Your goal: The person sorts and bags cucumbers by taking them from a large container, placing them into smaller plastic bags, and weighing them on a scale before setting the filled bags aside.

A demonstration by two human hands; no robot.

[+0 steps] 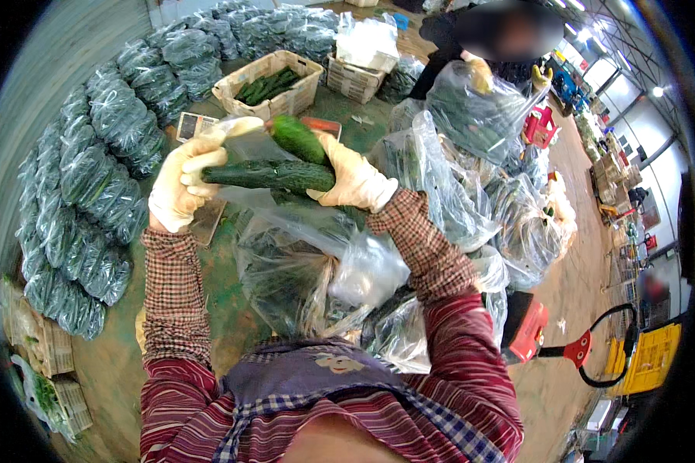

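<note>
Both my hands wear pale gloves and are raised in front of me. My right hand (355, 179) is closed on the right ends of two cucumbers: a dark, bumpy cucumber (266, 176) lying nearly level, and a brighter green cucumber (297, 139) tilted above it. At the dark one's left tip, my left hand (181, 184) has its fingers bent and pinches a thin clear plastic bag (249, 147), whose film spreads between the hands. Part of the film is hidden behind the cucumbers. Below my hands sits a large open clear plastic sack (286, 251).
Bagged cucumbers (108, 181) are stacked along the left wall. A cream crate (305, 81) holds loose cucumbers ahead, near a scale (195, 126). Full plastic sacks (529, 224) crowd the right, where another person (440, 46) works. A red-and-black cart handle (579, 351) stands at lower right.
</note>
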